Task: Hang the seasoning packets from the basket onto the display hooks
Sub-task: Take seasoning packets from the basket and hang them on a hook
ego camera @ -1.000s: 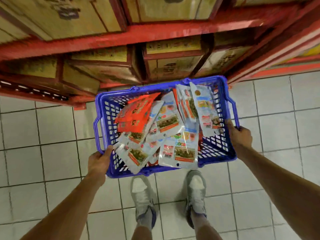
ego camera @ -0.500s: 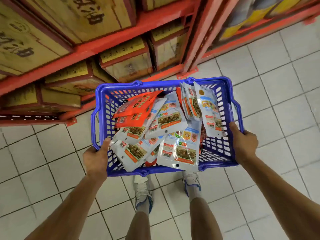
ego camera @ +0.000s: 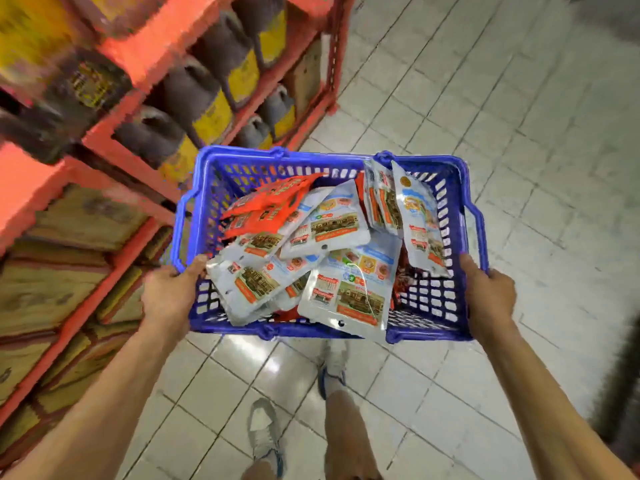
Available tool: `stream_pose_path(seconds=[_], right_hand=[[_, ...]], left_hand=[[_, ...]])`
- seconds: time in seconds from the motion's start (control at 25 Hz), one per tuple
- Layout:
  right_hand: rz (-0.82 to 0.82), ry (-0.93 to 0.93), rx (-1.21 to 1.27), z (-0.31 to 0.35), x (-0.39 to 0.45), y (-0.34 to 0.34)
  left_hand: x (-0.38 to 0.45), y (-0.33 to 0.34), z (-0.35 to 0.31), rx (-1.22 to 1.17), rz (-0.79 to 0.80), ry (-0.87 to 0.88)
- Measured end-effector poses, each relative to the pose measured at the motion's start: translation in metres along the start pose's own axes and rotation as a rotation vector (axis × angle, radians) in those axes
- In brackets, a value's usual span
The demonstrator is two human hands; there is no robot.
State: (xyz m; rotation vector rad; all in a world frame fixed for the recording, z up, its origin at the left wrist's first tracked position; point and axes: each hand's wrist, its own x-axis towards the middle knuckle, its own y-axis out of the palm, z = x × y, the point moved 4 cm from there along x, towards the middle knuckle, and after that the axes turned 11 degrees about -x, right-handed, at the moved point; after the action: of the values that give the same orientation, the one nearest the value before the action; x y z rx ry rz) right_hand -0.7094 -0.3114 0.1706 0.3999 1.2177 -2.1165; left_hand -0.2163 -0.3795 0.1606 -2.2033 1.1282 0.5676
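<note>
— Pale floor tiles point(ego camera: 519, 140) are filling the right half of the view, and red shelving point(ego camera: 145, 53) is running along the left, blurred, with brown cartons and yellow-labelled jugs on it.

— What is sitting in the basket point(ego camera: 453, 188)?

— Seasoning packets point(ego camera: 349, 289), heaped loosely. Most are showing pale blue and white with a picture panel and an orange strip; a few red packets point(ego camera: 273, 206) are lying toward ten o'clock of the heap. Three pale ones are leaning upright against the wall at two o'clock. Several are showing a small punched hole at one end.

— And the basket itself?

— Blue plastic, lattice-walled, being carried above the floor in front of the person.

— How are the hands holding it?

— The left hand point(ego camera: 169, 296) is gripping the rim at eight o'clock, fingers curled under and thumb lying over the edge beside a packet. The right hand point(ego camera: 490, 292) is gripping the rim at four o'clock, thumb on top, fingers wrapped under and out of sight.

— Anything below?

— Two legs and grey-white shoes point(ego camera: 265, 434) are standing on the glossy tiles at six o'clock.
</note>
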Motion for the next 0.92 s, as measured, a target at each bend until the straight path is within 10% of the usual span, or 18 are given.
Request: stream_pose_path(seconds=[0.4,0.92], right_hand=[[-0.138,0.061,0.293,0.186,0.021,-0.224],[-0.208,0.088,0.477,0.464,0.218,-0.246]], left_hand=[[-0.122,0.184,-0.305,0.016,0.329,0.23],[-0.046,0.486,-0.599,0.0,0.483,0.322]])
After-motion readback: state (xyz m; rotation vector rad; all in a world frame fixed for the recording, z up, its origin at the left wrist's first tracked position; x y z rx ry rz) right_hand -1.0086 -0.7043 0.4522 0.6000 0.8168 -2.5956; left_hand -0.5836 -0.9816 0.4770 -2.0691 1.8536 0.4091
